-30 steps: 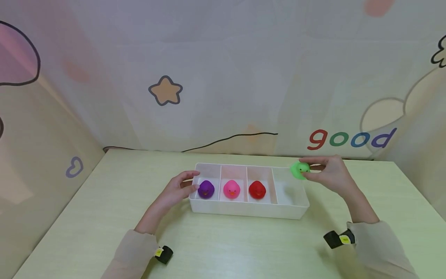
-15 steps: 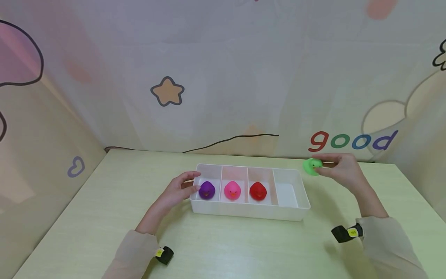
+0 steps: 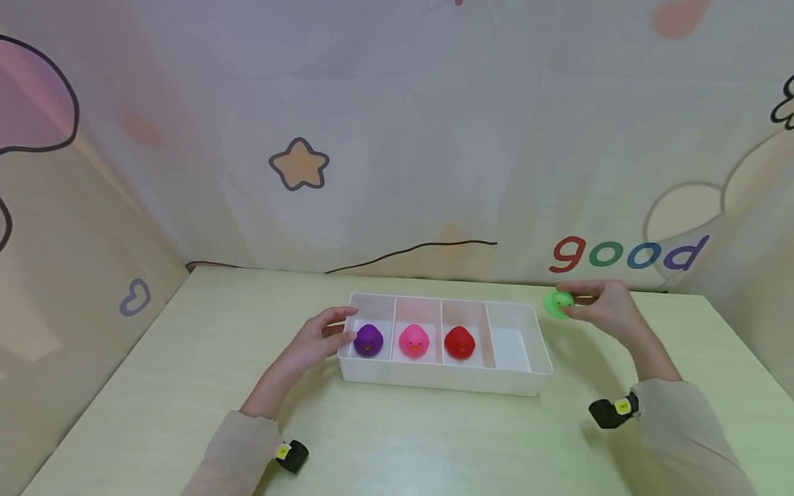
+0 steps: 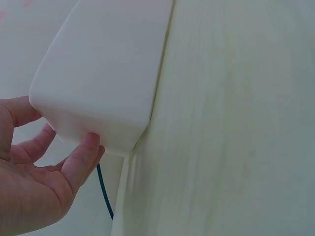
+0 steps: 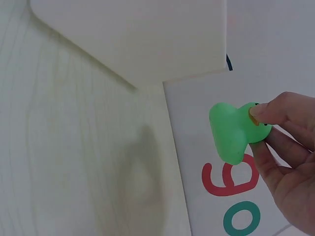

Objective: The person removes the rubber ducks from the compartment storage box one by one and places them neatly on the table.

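Observation:
In the head view, my left hand (image 3: 318,339) grips the left end of a white divided box (image 3: 443,378). The left wrist view shows its fingertips (image 4: 90,140) against the end wall. Several compartments run along the box. A purple rubber duck (image 3: 369,341), a pink one (image 3: 413,341) and a red one (image 3: 460,343) sit in separate compartments from the left; the rightmost holds no duck. Beyond the back right corner, my right hand (image 3: 608,310) pinches a green rubber duck (image 3: 558,304) by the head, raised above the table, its body pointing left.
The box stands on a pale wood-grain table (image 3: 397,441). Behind it rises a printed cloth backdrop (image 3: 397,158) with a star and the word "good". Black wrist cameras (image 3: 291,456) sit at both sleeves.
My right hand has carried the green duck rightward, from over the box's back right corner to beyond it, then lowered slightly. The left hand and the box stay put.

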Available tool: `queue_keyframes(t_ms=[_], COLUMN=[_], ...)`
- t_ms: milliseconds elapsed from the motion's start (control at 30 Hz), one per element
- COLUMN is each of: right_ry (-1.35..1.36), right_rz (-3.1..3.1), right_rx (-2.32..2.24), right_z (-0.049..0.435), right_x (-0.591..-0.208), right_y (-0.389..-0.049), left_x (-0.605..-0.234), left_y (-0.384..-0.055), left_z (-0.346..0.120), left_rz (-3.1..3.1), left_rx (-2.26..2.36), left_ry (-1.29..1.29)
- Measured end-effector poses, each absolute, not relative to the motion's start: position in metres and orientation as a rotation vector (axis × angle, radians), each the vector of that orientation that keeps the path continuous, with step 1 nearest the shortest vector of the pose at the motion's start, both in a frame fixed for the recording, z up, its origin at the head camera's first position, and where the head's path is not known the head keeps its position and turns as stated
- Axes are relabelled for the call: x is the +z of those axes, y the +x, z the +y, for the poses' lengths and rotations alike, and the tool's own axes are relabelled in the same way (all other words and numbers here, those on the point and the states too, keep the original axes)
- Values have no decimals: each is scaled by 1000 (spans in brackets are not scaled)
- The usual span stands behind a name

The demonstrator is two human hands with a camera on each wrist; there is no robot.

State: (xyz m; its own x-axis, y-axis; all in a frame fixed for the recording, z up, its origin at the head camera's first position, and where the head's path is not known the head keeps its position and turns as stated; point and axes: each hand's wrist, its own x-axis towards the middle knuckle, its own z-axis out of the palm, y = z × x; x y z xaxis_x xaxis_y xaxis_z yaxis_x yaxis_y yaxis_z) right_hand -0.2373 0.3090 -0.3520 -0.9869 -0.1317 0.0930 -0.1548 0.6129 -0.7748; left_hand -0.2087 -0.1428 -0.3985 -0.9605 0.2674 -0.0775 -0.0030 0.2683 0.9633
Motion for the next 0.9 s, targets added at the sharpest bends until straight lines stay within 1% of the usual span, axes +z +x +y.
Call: queue_keyframes(t_ms=[400,900], right_ry=[335,243], right_rz=[-2856,-2940], right_rx=[1296,1271], right_z=[311,313], right_x=[-373,-387], right_y=[-252,-258], left_x=[-399,-399], left_y=[-208,-208], left_z=[-144,-143], left_rz=[2279,2296], left_rx=[1790,1790], left_ry=[256,242])
